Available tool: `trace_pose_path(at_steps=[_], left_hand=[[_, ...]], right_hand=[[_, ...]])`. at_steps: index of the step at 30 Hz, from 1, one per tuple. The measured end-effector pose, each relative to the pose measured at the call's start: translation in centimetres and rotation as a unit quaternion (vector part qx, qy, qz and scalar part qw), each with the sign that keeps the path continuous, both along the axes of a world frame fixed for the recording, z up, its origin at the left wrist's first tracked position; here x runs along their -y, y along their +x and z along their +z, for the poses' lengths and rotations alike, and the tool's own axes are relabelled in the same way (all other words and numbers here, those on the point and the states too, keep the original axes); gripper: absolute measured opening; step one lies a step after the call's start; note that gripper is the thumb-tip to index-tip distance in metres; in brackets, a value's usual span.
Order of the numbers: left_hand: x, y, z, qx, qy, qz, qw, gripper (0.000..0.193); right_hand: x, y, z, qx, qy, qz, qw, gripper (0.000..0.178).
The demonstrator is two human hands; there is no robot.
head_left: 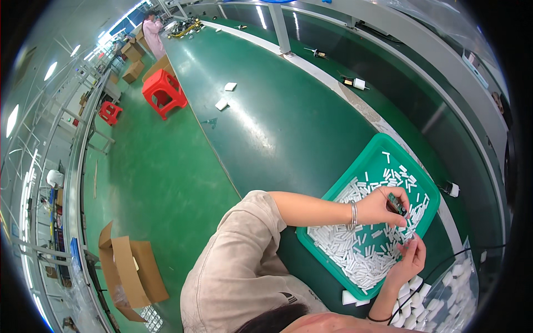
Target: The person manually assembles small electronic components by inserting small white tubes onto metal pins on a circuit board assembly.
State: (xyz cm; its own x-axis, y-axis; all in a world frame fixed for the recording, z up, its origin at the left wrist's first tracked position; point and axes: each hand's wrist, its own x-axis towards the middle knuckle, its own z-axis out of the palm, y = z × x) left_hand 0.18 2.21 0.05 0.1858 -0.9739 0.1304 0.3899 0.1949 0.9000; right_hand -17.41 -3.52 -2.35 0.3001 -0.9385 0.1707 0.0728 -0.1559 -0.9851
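My left hand (377, 208), with silver bangles at its wrist, reaches over a green plastic tray (363, 158). Between its thumb and fingers it grips a small green circuit board (396, 205). Lower in the picture, my right hand (410, 260) is closed, its fingertips pinched together near the tray's right side. Whatever lies in that pinch is too small to name. Loose short white plastic pieces (347, 252) cover much of the tray's bottom beneath both hands.
The tray rests on a long green bench (266, 127). Two white blocks (222, 104) lie farther off. A bag of white blocks (452, 294) and a black cable (461, 253) are by my right arm. A red stool (162, 91) and open carton (133, 272) stand leftward; a person (152, 33) works far away.
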Motion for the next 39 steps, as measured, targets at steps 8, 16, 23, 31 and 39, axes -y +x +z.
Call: trace_pose_path(at_steps=[8, 16, 23, 31, 39], left_hand=[[0.0, 0.1, -0.1, 0.017, 0.010, -0.010, 1.000, 0.025], [0.0, -0.1, 0.2, -0.025, 0.024, -0.032, 0.999, 0.025], [0.2, 0.2, -0.6, 0.065, 0.068, -0.119, 0.988, 0.027], [0.4, -0.8, -0.2, 0.193, 0.032, -0.088, 0.977, 0.033], [0.1, -0.9, -0.3, 0.101, 0.149, -0.082, 0.980, 0.036]], right_hand=[[-0.1, -0.1, 0.0, -0.022, -0.035, 0.040, 0.998, 0.013], [-0.4, -0.7, -0.1, -0.013, -0.028, 0.036, 0.999, 0.010], [-0.3, 0.2, 0.7, -0.061, -0.082, 0.106, 0.989, 0.009], [0.2, -0.7, 1.3, -0.055, -0.086, 0.052, 0.993, 0.012], [0.7, -1.2, 1.4, -0.208, -0.510, 0.039, 0.834, 0.026]])
